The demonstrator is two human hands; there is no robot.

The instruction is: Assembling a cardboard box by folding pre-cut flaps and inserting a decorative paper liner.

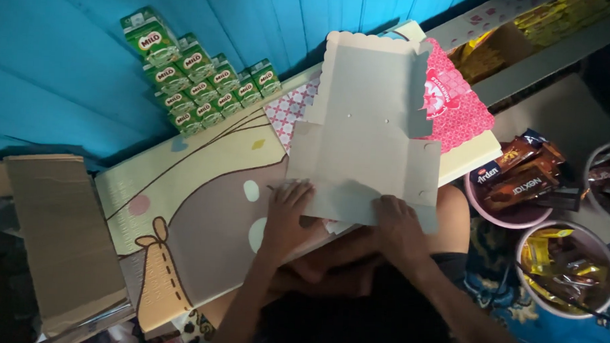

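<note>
A: Where's the box blank?

B: Flat cardboard box blank (360,126), grey side up, centre of frame on your patterned tabletop (195,208). Your left hand (286,215) presses flat on its lower left flap; your right hand (398,225) grips the lower edge, fingers curled over it.

A: Surroundings?

B: Green drink cartons (197,73) stacked upper left. Snack bowls (565,268) at right edge.
</note>
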